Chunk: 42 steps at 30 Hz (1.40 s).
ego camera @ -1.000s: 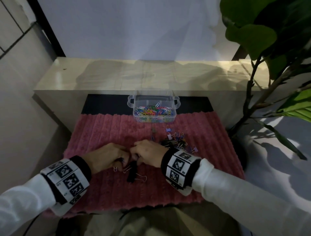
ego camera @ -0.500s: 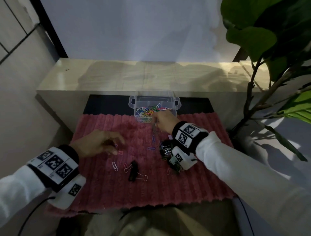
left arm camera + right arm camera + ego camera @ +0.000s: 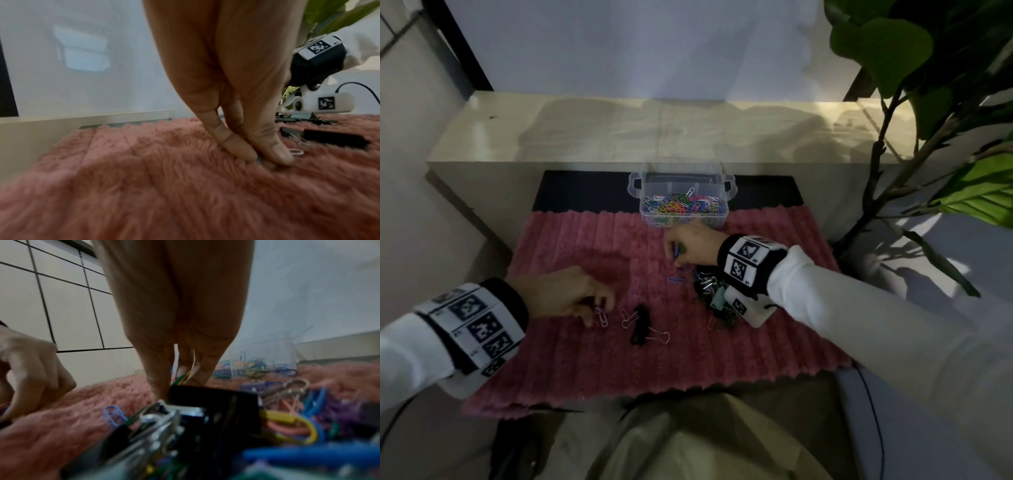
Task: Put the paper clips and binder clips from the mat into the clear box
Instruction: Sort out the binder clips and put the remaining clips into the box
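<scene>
Since half a second ago the right hand has pulled back from the box rim toward the mat's middle, and the left hand has dropped lower and rightward onto the loose clips. At lower left of the head view, the left hand (image 3: 566, 294) has thumb and fingertip (image 3: 242, 152) pressed together into the pile of the mat (image 3: 571, 356); a sliver of blue shows between them, so it seems to pinch a small clip, though the clip itself is mostly hidden. Just right of those fingers lie two pale paper clips (image 3: 602, 318), then a black binder clip (image 3: 641, 323) with its long axis running roughly up the frame and its wire handles splayed toward lower right. Near centre a purple clip (image 3: 676, 280) lies lengthwise left to right, just below the right hand (image 3: 693, 246), which is curled around a few coloured clips; green and yellow wire pokes out between its fingers in the wrist view. Under that wrist, right of centre, sits the main heap (image 3: 710, 294) of binder and paper clips. The box (image 3: 717, 216), already holding many clips, stands at upper centre on the mat's far edge, directly above the right hand, which is much the nearer to it; its drop would run straight up the frame.
</scene>
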Each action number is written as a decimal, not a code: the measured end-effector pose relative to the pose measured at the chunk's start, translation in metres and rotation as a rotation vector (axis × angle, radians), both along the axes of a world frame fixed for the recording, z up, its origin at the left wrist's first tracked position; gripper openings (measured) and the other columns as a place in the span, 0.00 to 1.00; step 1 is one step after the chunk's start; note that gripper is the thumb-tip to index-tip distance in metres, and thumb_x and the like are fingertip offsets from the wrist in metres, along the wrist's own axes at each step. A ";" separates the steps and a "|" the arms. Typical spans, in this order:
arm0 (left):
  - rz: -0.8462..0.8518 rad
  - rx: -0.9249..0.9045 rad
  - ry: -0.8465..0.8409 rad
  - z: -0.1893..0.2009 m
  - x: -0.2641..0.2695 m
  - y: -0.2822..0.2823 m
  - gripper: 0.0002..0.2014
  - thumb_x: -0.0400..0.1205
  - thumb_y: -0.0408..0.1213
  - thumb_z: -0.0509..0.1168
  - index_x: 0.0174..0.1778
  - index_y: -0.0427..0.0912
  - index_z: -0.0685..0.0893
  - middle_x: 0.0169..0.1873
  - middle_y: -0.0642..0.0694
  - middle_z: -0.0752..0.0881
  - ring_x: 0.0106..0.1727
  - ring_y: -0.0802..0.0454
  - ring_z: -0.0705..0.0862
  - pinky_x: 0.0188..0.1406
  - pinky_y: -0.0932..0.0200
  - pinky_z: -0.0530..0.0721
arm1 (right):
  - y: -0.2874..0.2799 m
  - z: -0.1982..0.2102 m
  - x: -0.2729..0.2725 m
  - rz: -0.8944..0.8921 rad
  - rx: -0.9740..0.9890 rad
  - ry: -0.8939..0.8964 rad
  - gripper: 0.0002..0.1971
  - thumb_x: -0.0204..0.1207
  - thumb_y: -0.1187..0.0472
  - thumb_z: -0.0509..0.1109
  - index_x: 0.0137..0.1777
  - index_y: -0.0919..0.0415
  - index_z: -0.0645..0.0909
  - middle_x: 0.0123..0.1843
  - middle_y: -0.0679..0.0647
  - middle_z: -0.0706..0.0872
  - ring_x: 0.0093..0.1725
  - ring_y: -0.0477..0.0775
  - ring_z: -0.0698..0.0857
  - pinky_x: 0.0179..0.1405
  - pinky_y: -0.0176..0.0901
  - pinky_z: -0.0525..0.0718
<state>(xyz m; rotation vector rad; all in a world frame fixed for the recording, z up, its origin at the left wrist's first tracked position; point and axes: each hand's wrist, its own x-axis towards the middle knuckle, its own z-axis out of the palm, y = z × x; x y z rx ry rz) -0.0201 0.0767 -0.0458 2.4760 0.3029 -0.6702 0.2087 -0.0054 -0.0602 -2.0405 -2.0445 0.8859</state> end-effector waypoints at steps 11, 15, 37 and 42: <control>-0.005 0.012 -0.172 0.009 0.009 0.001 0.05 0.76 0.36 0.68 0.46 0.41 0.86 0.39 0.55 0.82 0.46 0.72 0.76 0.42 0.84 0.69 | -0.016 -0.001 -0.012 0.129 -0.081 -0.008 0.13 0.66 0.65 0.77 0.47 0.65 0.78 0.47 0.55 0.81 0.49 0.53 0.77 0.45 0.44 0.76; -0.045 0.022 -0.177 -0.009 0.019 -0.012 0.06 0.76 0.34 0.68 0.46 0.35 0.84 0.44 0.43 0.87 0.47 0.59 0.76 0.44 0.84 0.66 | -0.015 0.003 -0.007 0.099 -0.125 0.034 0.11 0.68 0.66 0.76 0.49 0.67 0.83 0.33 0.41 0.76 0.34 0.40 0.74 0.27 0.19 0.69; 0.027 -0.027 -0.168 0.022 0.011 0.018 0.03 0.76 0.47 0.65 0.43 0.55 0.81 0.38 0.77 0.81 0.46 0.76 0.78 0.45 0.81 0.71 | 0.048 0.057 0.068 -0.301 -0.045 -0.009 0.08 0.74 0.71 0.69 0.51 0.65 0.86 0.51 0.60 0.89 0.37 0.47 0.81 0.22 0.28 0.76; 0.208 0.057 -0.315 0.061 0.024 0.037 0.10 0.73 0.44 0.71 0.33 0.68 0.80 0.38 0.78 0.84 0.45 0.76 0.81 0.43 0.83 0.72 | 0.023 0.061 0.083 -0.353 0.221 0.105 0.11 0.71 0.78 0.64 0.45 0.70 0.87 0.48 0.67 0.90 0.33 0.46 0.83 0.28 0.17 0.76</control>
